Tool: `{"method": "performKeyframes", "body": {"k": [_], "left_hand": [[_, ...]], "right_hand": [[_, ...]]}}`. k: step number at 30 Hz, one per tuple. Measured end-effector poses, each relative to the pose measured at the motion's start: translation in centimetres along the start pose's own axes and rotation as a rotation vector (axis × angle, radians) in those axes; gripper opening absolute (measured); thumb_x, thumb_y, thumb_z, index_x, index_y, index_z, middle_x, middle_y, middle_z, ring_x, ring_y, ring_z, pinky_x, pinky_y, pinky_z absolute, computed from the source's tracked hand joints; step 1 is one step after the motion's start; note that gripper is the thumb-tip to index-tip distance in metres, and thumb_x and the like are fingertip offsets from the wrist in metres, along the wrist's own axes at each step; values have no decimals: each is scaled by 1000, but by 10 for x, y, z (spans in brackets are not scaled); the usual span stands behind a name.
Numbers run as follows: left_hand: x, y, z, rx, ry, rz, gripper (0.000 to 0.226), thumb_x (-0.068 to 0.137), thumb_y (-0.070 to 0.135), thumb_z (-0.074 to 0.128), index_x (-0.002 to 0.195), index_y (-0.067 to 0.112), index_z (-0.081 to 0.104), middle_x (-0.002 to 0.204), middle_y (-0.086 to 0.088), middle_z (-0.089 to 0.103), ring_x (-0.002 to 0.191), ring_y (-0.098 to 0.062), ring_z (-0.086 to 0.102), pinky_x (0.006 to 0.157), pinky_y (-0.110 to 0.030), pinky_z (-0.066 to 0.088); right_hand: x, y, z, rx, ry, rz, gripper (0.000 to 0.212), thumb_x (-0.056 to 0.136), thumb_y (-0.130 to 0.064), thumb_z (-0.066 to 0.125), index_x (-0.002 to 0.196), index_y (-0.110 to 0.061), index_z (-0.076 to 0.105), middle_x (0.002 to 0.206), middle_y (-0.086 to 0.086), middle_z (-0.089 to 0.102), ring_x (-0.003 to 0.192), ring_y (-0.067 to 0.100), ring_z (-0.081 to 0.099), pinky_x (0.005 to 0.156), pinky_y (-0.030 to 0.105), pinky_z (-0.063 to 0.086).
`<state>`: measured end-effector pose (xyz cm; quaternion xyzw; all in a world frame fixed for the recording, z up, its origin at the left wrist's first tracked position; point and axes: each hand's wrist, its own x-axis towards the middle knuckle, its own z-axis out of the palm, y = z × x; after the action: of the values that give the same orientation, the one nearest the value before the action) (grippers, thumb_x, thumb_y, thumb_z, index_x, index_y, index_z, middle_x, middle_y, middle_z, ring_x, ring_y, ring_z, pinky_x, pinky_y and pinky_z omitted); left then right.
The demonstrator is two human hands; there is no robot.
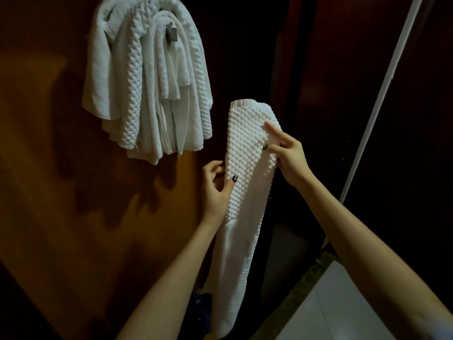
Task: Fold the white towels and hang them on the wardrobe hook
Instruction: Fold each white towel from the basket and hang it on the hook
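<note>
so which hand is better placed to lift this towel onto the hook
Probably the right hand: it pinches the folded towel higher, nearer its top end, which must go over the hook. The left hand holds the edge lower down.

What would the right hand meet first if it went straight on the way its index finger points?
The white towel it holds: the right hand lays its index finger on it, pointing up and left. Past the top edge, probably the hung towels, though depth is unclear.
</note>
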<state>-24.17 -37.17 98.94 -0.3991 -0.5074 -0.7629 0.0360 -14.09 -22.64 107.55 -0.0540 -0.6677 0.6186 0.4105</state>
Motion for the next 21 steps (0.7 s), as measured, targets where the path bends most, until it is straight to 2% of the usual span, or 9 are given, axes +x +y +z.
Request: {"method": "performKeyframes", "body": {"k": [3, 6, 10, 16, 19, 21], "left_hand": [[5, -6, 8, -26, -8, -22, 48, 85, -6, 61, 107, 34, 45, 99, 5, 53, 93, -2, 56, 81, -17, 47], [11, -11, 13, -11, -42, -11, 47, 82, -1, 66, 96, 40, 50, 90, 16, 55, 83, -2, 56, 76, -17, 47], [21, -8, 22, 31, -212, 46, 38, 84, 8, 66, 96, 40, 50, 91, 25, 58, 88, 2, 57, 78, -14, 47], [24, -17, 31, -28, -173, 26, 35, 80, 14, 70, 90, 43, 53, 84, 19, 59, 81, -5, 57, 75, -19, 46], [25, -21, 38, -49, -169, 37, 35, 78, 14, 72, 90, 42, 55, 80, 18, 59, 74, -1, 55, 70, -15, 45], [31, -21, 42, -77, -143, 29, 35, 77, 13, 73, 89, 41, 57, 77, 17, 59, 71, -1, 53, 69, -14, 45]], "right_hand": [[7, 3, -9, 46, 0, 19, 57, 82, 13, 56, 118, -30, 67, 121, -9, 68, 115, 15, 63, 86, 24, 54], [11, 7, -17, 42, -11, 20, 56, 83, 12, 57, 119, -31, 67, 125, -7, 66, 118, 17, 61, 89, 26, 53], [17, 8, -29, 76, 20, 49, 45, 84, 6, 62, 116, -25, 69, 120, 2, 68, 110, 21, 66, 78, 27, 56], [24, 6, -40, 89, 67, 124, 34, 87, 7, 57, 102, -20, 72, 109, 8, 68, 84, 20, 71, 61, 26, 55], [25, 5, -42, 60, 91, 109, 30, 88, 6, 53, 97, -16, 72, 101, 3, 71, 83, 18, 70, 61, 26, 55], [28, 3, -46, -10, 65, 49, 33, 90, 3, 52, 103, -20, 72, 94, 1, 73, 86, 20, 69, 65, 26, 55]]}}
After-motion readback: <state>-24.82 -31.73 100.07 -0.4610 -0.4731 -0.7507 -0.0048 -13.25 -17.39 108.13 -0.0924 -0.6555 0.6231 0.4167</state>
